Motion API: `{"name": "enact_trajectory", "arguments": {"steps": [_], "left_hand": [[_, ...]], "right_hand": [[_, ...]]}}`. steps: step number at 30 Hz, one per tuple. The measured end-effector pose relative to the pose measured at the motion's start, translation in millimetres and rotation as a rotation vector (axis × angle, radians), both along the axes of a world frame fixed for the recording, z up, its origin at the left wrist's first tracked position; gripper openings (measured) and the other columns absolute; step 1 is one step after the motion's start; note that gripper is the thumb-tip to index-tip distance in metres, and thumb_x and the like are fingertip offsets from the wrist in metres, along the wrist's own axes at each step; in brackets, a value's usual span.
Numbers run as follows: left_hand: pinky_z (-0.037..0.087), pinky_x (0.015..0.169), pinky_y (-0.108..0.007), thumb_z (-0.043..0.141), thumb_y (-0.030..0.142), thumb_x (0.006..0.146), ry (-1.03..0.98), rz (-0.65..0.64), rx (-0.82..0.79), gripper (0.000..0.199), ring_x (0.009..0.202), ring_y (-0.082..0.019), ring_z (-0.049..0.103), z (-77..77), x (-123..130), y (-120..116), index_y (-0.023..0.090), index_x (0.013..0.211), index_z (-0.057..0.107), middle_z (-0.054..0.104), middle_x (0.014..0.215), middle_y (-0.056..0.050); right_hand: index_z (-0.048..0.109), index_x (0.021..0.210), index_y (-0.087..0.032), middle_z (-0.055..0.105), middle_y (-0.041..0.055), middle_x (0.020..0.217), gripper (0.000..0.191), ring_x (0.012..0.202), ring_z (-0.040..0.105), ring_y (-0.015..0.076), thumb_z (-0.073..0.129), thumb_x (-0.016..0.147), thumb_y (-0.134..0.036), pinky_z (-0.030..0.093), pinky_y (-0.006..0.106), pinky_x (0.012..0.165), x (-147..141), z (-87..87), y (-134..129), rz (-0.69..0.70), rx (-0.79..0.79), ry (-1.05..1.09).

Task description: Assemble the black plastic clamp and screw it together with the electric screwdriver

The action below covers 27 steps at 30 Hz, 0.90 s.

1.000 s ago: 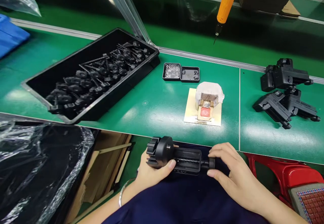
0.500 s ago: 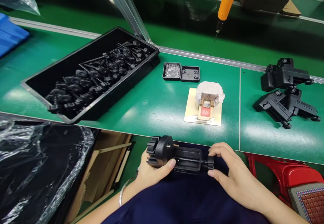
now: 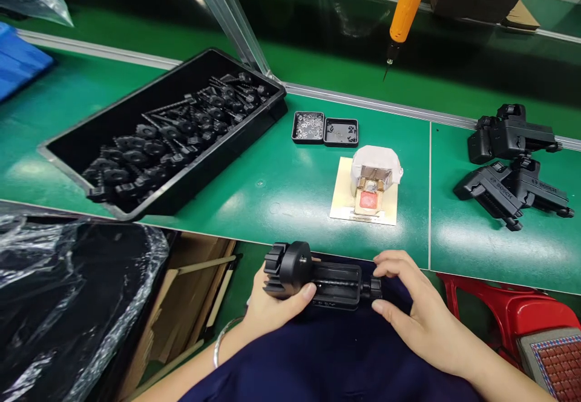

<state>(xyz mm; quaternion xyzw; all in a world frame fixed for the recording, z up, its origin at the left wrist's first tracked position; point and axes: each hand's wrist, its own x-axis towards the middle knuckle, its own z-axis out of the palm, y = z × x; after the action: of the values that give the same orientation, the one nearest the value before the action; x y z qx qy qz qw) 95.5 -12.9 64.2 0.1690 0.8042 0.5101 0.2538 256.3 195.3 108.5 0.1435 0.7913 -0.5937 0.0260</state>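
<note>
A black plastic clamp body (image 3: 318, 278) lies across my lap, just below the green table's front edge (image 3: 290, 241). My left hand (image 3: 267, 308) grips its round left end, thumb on top. Pinching the black knob (image 3: 376, 288) at its right end are the fingers of my right hand (image 3: 417, 317). Three finished black clamps (image 3: 512, 166) lie on the table at the far right.
A black tray (image 3: 82, 141) of knobbed screws stands at the left. Two small black boxes (image 3: 324, 129) of tiny parts sit mid-table, with a taped metal fixture (image 3: 374, 178) on a cream card in front. An orange screwdriver (image 3: 403, 8) hangs above. Red stool (image 3: 508, 311) at right.
The knob has gone further into the clamp body, and my right hand has shifted slightly left with it. The left hand holds still.
</note>
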Motion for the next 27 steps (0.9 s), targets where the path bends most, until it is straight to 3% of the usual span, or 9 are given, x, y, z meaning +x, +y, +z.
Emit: {"name": "enact_trajectory", "arguments": {"steps": [1, 5, 9, 13, 15, 20, 23, 27], "left_hand": [[0.057, 0.075, -0.034, 0.07, 0.049, 0.07, -0.023, 0.002, 0.005, 0.038, 0.077, -0.025, 0.069, 3.4, 1, 1, 0.015, 0.087, 0.072, 0.073, 0.081, -0.008], [0.055, 0.078, -0.033, 0.069, 0.044, 0.071, -0.03, 0.004, 0.017, 0.034, 0.079, -0.024, 0.069, 10.9, 2, 4, 0.015, 0.089, 0.072, 0.074, 0.083, -0.008], [0.057, 0.076, -0.034, 0.069, 0.049, 0.071, -0.031, -0.004, -0.009, 0.038, 0.077, -0.025, 0.068, 3.2, 1, 1, 0.015, 0.087, 0.072, 0.073, 0.08, -0.008], [0.059, 0.074, -0.036, 0.07, 0.054, 0.067, 0.049, -0.007, -0.01, 0.042, 0.081, -0.028, 0.069, -8.5, -1, -3, 0.017, 0.085, 0.074, 0.074, 0.081, -0.009], [0.059, 0.075, -0.035, 0.068, 0.053, 0.07, 0.034, -0.002, -0.019, 0.041, 0.083, -0.028, 0.07, -10.4, 0, -4, 0.016, 0.087, 0.075, 0.074, 0.082, -0.009], [0.058, 0.076, -0.036, 0.068, 0.055, 0.069, 0.05, -0.001, -0.021, 0.042, 0.085, -0.028, 0.07, -4.2, 1, -2, 0.016, 0.087, 0.074, 0.074, 0.083, -0.009], [0.058, 0.078, -0.036, 0.066, 0.052, 0.072, -0.013, -0.033, -0.042, 0.04, 0.084, -0.027, 0.07, 1.6, 1, 0, 0.016, 0.089, 0.072, 0.075, 0.084, -0.009], [0.058, 0.08, -0.036, 0.069, 0.048, 0.07, 0.013, -0.05, -0.035, 0.038, 0.086, -0.028, 0.071, 4.4, -2, -1, 0.015, 0.089, 0.072, 0.075, 0.085, -0.01]], "right_hand": [[0.048, 0.126, -0.029, 0.045, 0.0044, 0.131, 0.029, 0.121, 0.044, 0.0239, 0.061, 0.101, -0.036, 0.039, 0.042, 0.104, 0, 0.2, 0, -0.011, 0.007, 0.003], [0.055, 0.115, -0.025, 0.053, 0.0049, 0.118, 0.019, 0.113, 0.049, 0.0252, 0.054, 0.105, -0.041, 0.042, 0.045, 0.1, 0, 0.5, -1, 0.024, 0.029, -0.033], [0.051, 0.126, -0.024, 0.05, 0.0079, 0.125, 0.042, 0.116, 0.048, 0.0274, 0.06, 0.1, -0.055, 0.042, 0.047, 0.1, -1, 0.2, -1, -0.021, 0.031, -0.031], [0.055, 0.116, -0.025, 0.053, 0.006, 0.12, 0.019, 0.115, 0.048, 0.0254, 0.05, 0.106, -0.04, 0.041, 0.045, 0.1, -3, -0.7, -1, 0.03, 0.012, -0.016], [0.049, 0.126, -0.026, 0.048, 0.0068, 0.129, 0.03, 0.121, 0.045, 0.0259, 0.058, 0.102, -0.04, 0.039, 0.046, 0.104, -3, -1.1, -1, -0.004, 0.019, -0.013], [0.053, 0.112, -0.024, 0.052, 0.0056, 0.119, 0.011, 0.114, 0.048, 0.0254, 0.052, 0.101, -0.028, 0.04, 0.047, 0.101, -2, -0.5, -2, 0.041, 0.008, -0.059], [0.047, 0.119, -0.024, 0.047, 0.0059, 0.127, 0.026, 0.119, 0.045, 0.0256, 0.06, 0.098, -0.031, 0.038, 0.047, 0.103, -1, -0.1, -2, -0.013, 0.014, -0.056], [0.052, 0.109, -0.023, 0.053, 0.0055, 0.116, 0.009, 0.112, 0.048, 0.0254, 0.051, 0.101, -0.026, 0.04, 0.047, 0.1, -2, 0.3, -3, 0.041, 0.017, -0.066]]}}
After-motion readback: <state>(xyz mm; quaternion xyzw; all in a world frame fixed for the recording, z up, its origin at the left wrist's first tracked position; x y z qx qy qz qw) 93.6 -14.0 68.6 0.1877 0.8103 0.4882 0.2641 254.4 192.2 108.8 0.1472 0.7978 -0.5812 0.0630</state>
